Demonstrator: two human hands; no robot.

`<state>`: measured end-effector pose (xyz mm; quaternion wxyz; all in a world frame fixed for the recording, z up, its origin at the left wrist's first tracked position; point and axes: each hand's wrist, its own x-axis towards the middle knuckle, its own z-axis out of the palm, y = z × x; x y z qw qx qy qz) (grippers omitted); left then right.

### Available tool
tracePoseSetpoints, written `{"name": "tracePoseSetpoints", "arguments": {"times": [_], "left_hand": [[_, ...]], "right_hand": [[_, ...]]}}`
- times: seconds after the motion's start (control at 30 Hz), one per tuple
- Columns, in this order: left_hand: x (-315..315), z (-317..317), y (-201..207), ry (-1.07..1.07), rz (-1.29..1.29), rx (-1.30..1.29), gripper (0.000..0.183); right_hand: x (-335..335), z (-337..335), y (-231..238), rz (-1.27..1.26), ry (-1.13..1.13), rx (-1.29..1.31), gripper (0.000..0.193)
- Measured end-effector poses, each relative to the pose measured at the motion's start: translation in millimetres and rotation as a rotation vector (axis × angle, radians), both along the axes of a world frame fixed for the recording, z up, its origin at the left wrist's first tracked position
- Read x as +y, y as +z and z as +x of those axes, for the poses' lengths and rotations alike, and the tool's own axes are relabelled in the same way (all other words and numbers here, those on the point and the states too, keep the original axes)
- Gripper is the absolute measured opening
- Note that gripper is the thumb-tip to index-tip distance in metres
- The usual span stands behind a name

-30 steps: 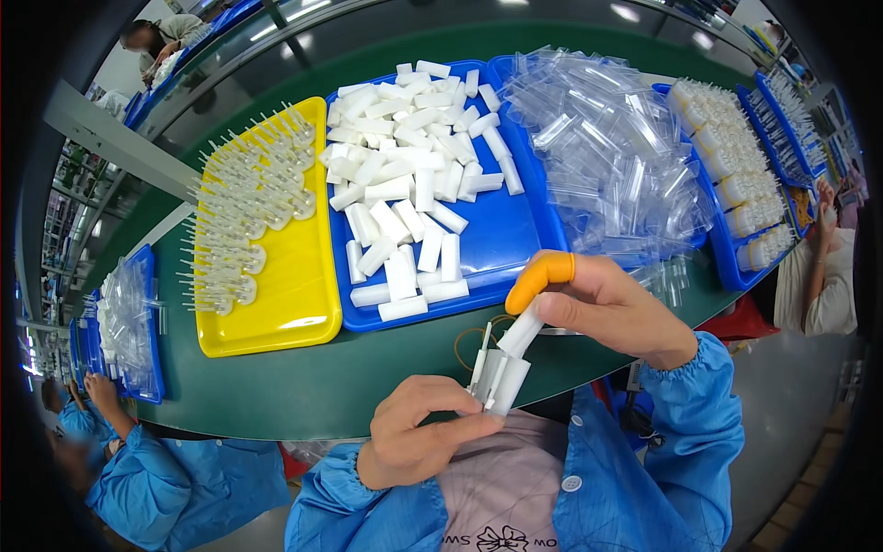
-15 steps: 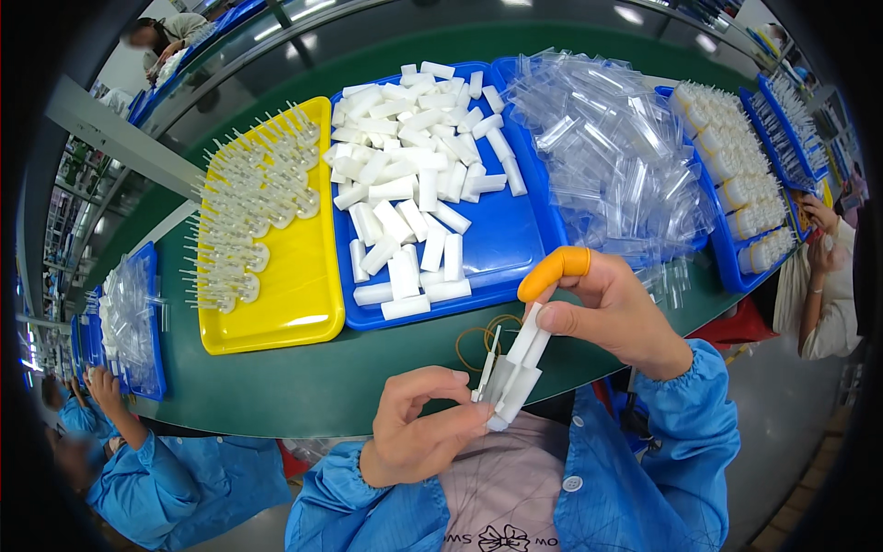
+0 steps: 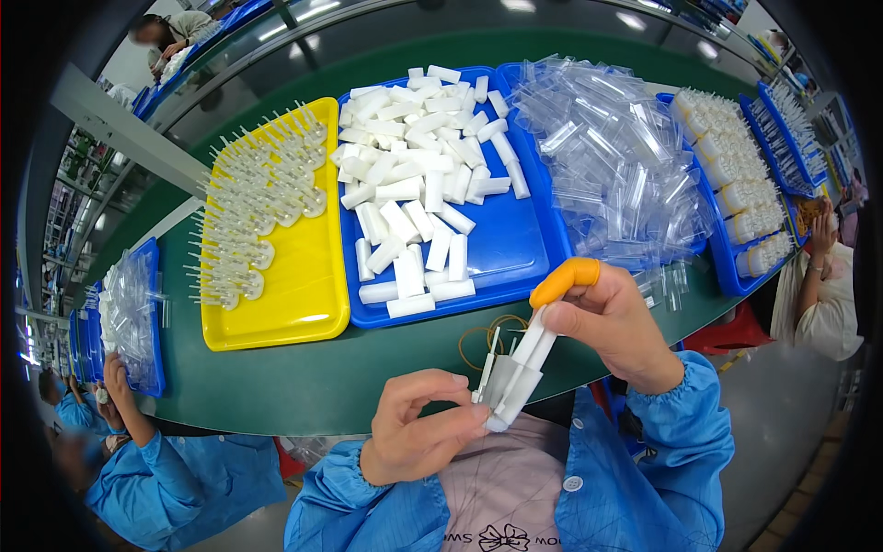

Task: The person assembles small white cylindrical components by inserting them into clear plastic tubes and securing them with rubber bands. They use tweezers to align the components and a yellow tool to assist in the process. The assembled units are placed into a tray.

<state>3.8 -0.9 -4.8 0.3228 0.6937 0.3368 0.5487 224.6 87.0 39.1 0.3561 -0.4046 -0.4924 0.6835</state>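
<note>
white block (image 3: 534,344) is pinched up top by right hand (image 3: 612,317) | long side is slanted down-left toward white holder (image 3: 520,394), pinched low by left hand (image 3: 421,431)

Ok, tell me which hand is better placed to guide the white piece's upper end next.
Probably the right hand: its fingers are at the upper end of the white piece. The left hand is lower, pinching the bottom of the whitish assembly, so it seems better placed to steady.
</note>
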Motion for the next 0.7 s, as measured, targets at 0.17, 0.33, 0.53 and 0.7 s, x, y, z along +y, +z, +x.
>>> {"name": "tracePoseSetpoints", "arguments": {"times": [0.17, 0.33, 0.53, 0.7], "left_hand": [[4, 1, 8, 0.035, 0.082, 0.118, 0.038], [1, 4, 4, 0.129, 0.078, 0.112, 0.034], [2, 1, 6, 0.132, -0.266, -0.013, 0.032], [-5, -18, -4, 0.154, -0.395, -0.232, 0.03]], "right_hand": [[-2, -4, 1, -0.049, 0.015, 0.027, 0.018], [-23, -21, 3, 0.302, 0.088, -0.139, 0.014], [-23, -25, 5, 0.287, 0.115, -0.179, 0.019], [7, -36, 2, 0.735, 0.045, -0.339, 0.017]]}}
